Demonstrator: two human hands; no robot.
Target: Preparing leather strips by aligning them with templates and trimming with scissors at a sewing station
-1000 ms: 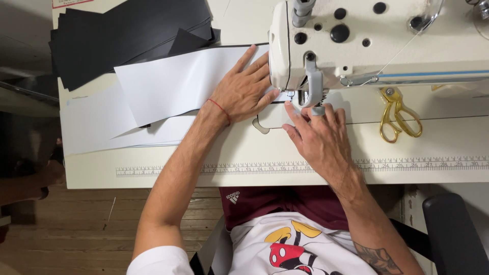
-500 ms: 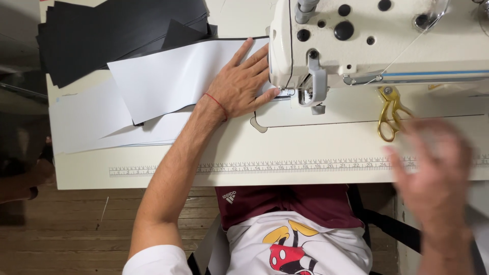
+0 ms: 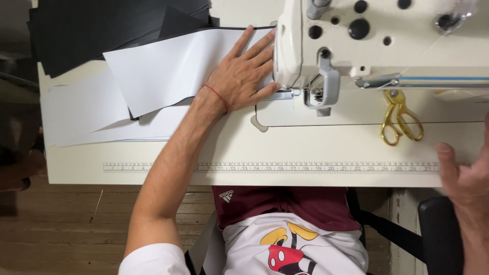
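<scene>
While the left hand lies flat, fingers spread, the white sheet sits beneath it.

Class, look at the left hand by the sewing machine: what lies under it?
The left hand lies flat on a white sheet with a black edge showing along its top. More white sheets lie below that on the table. What lies directly beneath the palm is covered.
</scene>
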